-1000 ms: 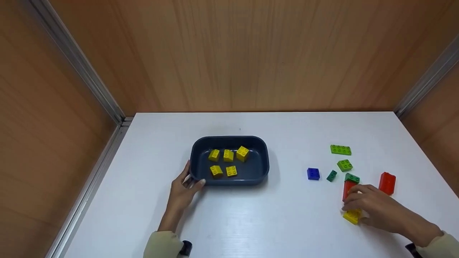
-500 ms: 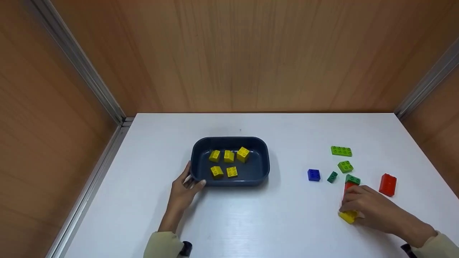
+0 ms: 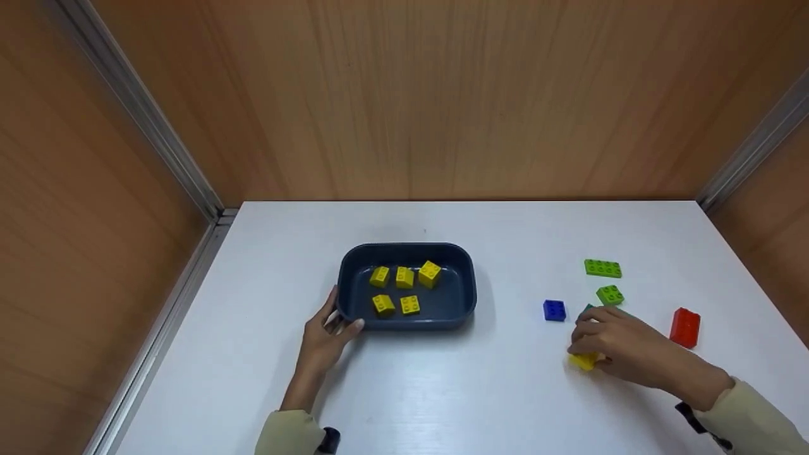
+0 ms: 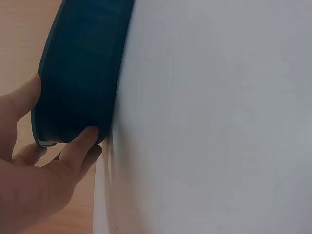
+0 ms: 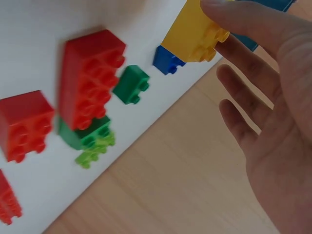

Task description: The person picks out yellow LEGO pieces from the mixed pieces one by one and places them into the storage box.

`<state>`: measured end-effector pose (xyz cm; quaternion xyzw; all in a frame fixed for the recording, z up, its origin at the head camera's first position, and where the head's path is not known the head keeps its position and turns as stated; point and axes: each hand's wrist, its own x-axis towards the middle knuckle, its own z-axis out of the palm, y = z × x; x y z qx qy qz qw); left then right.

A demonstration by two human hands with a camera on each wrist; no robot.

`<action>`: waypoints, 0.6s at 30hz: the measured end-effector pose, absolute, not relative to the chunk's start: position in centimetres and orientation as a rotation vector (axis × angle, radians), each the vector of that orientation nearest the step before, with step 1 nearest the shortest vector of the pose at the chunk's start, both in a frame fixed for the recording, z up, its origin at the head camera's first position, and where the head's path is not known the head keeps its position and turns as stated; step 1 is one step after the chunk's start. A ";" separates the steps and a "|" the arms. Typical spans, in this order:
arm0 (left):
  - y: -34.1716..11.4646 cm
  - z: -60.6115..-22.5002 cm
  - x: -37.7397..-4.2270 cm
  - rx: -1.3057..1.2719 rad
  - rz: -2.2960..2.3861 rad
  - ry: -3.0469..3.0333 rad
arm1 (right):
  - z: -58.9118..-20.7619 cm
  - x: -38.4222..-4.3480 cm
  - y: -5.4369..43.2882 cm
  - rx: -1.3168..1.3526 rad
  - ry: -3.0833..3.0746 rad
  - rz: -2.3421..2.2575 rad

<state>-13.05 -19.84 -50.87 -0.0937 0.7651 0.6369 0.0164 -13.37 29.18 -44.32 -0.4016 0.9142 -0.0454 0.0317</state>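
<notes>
My left hand [image 3: 321, 344] grips the near left corner of a dark blue tray [image 3: 404, 323], the thumb by its front rim and the fingers along its side. Inside the tray lie several yellow bricks [image 3: 409, 304], spaced apart. In the left wrist view, the fingers [image 4: 78, 146] and thumb span the tray's wall [image 4: 83, 73]. My right hand [image 3: 638, 347] pinches another yellow brick [image 5: 192, 31] between thumb and forefinger, over the right part of the table. Its other fingers are spread in the right wrist view.
Around the right hand are a blue brick [image 3: 554, 310], lime green bricks [image 3: 603, 268], a small dark green brick [image 5: 131, 84] and red bricks [image 5: 90, 73]. A red brick [image 3: 685, 327] lies farther right. Wooden panels [image 3: 442, 95] border the white table [image 3: 284, 227].
My right hand has closed on the yellow brick and carried it left, away from the red brick beside it. The left hand keeps its place on the tray.
</notes>
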 end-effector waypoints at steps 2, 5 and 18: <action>-19.8 -50.9 -13.0 -0.282 1.984 2.380 | -44.1 -13.7 28.5 -1.279 2.817 -0.133; -19.8 -51.0 -13.0 -0.268 1.982 2.393 | -43.8 -14.0 27.5 -1.332 2.807 -0.108; -19.9 -50.9 -12.9 -0.292 1.964 2.399 | -42.7 -15.5 24.3 -1.506 2.826 -0.085</action>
